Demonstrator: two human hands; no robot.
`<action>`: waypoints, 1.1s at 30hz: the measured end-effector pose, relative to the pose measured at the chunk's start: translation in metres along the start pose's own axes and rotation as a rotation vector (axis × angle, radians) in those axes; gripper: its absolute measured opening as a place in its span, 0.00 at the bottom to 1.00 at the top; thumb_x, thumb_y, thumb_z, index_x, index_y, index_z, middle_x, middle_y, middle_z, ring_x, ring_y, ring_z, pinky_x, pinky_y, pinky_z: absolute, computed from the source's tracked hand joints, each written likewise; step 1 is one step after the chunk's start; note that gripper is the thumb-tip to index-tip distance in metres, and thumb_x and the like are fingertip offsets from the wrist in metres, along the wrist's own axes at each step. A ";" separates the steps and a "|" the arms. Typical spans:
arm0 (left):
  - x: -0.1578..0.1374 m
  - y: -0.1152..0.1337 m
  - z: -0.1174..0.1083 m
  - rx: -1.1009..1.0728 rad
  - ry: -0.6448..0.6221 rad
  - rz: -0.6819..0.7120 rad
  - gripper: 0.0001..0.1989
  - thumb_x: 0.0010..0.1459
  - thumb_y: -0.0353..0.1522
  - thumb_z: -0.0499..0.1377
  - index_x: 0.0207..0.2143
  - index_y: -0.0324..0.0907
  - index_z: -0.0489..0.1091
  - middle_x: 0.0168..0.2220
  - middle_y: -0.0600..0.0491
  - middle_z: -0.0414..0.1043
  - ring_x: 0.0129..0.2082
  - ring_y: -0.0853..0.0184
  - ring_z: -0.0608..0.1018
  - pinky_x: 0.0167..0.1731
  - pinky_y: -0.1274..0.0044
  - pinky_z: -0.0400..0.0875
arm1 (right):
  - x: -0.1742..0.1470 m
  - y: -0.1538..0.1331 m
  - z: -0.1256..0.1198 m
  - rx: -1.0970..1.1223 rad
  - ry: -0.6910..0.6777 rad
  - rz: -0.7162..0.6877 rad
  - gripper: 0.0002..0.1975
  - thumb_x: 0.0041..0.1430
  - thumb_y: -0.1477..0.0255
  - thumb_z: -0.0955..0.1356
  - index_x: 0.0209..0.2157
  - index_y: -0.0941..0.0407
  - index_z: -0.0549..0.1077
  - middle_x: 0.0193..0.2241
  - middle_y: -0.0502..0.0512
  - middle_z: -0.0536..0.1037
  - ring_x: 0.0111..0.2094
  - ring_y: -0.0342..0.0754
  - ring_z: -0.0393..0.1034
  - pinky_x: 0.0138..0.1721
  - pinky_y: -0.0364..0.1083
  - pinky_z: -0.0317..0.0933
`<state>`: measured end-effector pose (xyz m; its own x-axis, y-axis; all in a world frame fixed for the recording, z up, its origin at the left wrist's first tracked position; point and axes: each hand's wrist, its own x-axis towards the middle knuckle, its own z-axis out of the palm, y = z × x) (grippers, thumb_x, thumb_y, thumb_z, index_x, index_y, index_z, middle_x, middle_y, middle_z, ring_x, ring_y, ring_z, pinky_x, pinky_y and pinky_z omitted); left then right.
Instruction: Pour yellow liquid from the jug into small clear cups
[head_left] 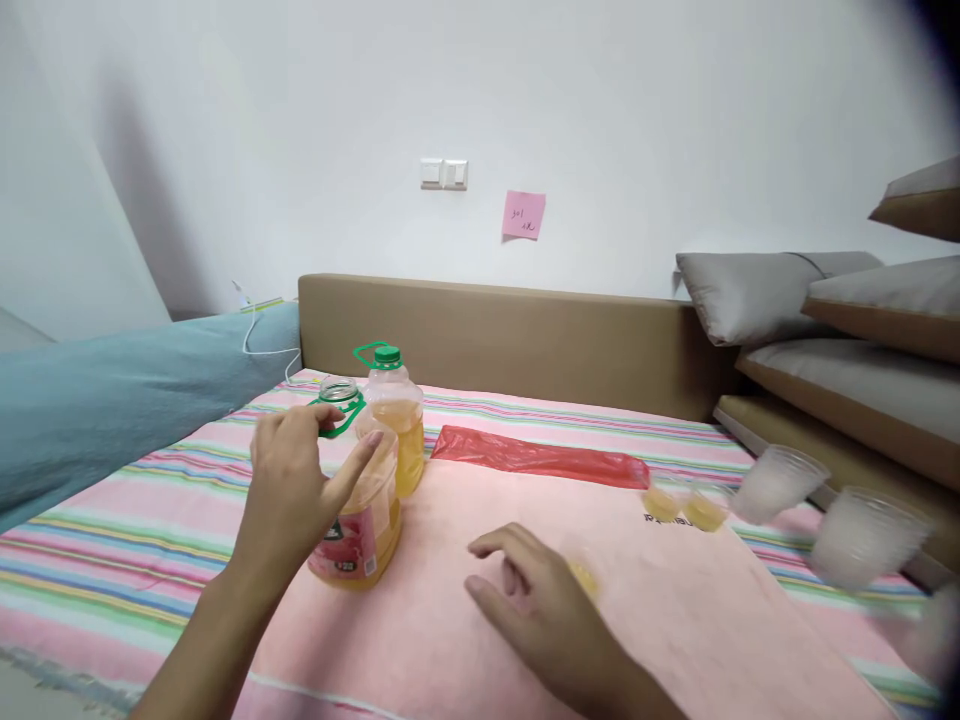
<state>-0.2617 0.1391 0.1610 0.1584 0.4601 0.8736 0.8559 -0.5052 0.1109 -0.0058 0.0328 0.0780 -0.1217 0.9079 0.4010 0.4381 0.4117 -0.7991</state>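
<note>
A home bedroom: a bed (150,520) under a striped sheet with a tan padded headboard (525,340) against a white wall, grey cushions (765,295) stacked at the right, a teal blanket (112,400) at the left, wall switches (444,174) and a pink sticky note (523,215) above.

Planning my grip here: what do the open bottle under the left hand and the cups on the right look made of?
The open bottle looks like clear, glossy thin plastic: the yellow liquid shows through it, and its handle ring is green plastic. The left hand rests fingers on its shoulder. The cups look like frosted, translucent thin plastic, though motion blur leaves that uncertain.
</note>
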 end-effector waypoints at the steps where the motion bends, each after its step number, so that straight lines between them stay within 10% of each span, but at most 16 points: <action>1: -0.002 0.006 0.001 0.020 0.056 0.003 0.20 0.64 0.44 0.61 0.49 0.40 0.62 0.45 0.41 0.68 0.49 0.47 0.70 0.59 0.50 0.60 | -0.002 0.001 -0.023 -0.040 0.021 -0.006 0.10 0.67 0.64 0.66 0.45 0.53 0.76 0.38 0.51 0.73 0.32 0.49 0.65 0.35 0.47 0.58; 3: -0.007 0.025 0.005 0.003 0.186 0.013 0.19 0.65 0.40 0.62 0.50 0.40 0.60 0.49 0.39 0.66 0.54 0.47 0.69 0.65 0.46 0.49 | -0.005 0.010 -0.064 -0.126 0.110 -0.003 0.12 0.70 0.60 0.65 0.43 0.52 0.76 0.36 0.51 0.73 0.31 0.50 0.64 0.34 0.47 0.57; 6: -0.017 0.066 0.020 -0.229 0.217 0.081 0.05 0.67 0.31 0.57 0.43 0.44 0.62 0.39 0.50 0.66 0.43 0.59 0.71 0.51 0.65 0.66 | -0.007 0.037 -0.108 -0.231 0.314 0.054 0.18 0.70 0.52 0.65 0.41 0.52 0.76 0.27 0.50 0.69 0.29 0.52 0.62 0.30 0.47 0.55; 10: -0.033 0.113 0.066 -0.450 -0.306 -0.093 0.16 0.73 0.34 0.46 0.29 0.45 0.60 0.28 0.56 0.64 0.30 0.66 0.69 0.34 0.73 0.62 | -0.021 0.083 -0.134 -0.252 0.379 0.133 0.22 0.71 0.48 0.64 0.37 0.52 0.74 0.31 0.52 0.72 0.32 0.53 0.65 0.32 0.47 0.57; 18: -0.084 0.123 0.132 -0.426 -0.694 -0.265 0.15 0.70 0.30 0.43 0.34 0.44 0.65 0.32 0.53 0.76 0.33 0.62 0.79 0.34 0.72 0.65 | -0.050 0.110 -0.117 -0.186 0.331 0.243 0.21 0.70 0.51 0.66 0.31 0.52 0.67 0.36 0.53 0.74 0.38 0.54 0.68 0.37 0.47 0.62; 25: -0.088 0.147 0.129 -0.464 -0.789 -0.329 0.15 0.73 0.36 0.41 0.40 0.46 0.66 0.38 0.54 0.76 0.38 0.62 0.79 0.38 0.71 0.67 | -0.054 0.102 -0.099 -0.292 0.306 0.205 0.24 0.52 0.54 0.77 0.45 0.51 0.71 0.53 0.58 0.71 0.55 0.63 0.65 0.51 0.54 0.64; 33: -0.086 0.151 0.122 -0.428 -0.831 -0.330 0.15 0.73 0.38 0.45 0.36 0.46 0.66 0.34 0.54 0.74 0.35 0.62 0.77 0.34 0.72 0.63 | -0.056 0.110 -0.090 -0.328 0.192 0.132 0.26 0.61 0.57 0.73 0.56 0.54 0.69 0.56 0.59 0.68 0.58 0.60 0.62 0.56 0.56 0.63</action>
<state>-0.0858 0.1121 0.0447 0.3787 0.9086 0.1760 0.6955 -0.4048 0.5937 0.1288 0.0196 0.0079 0.1096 0.9073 0.4059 0.7034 0.2177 -0.6766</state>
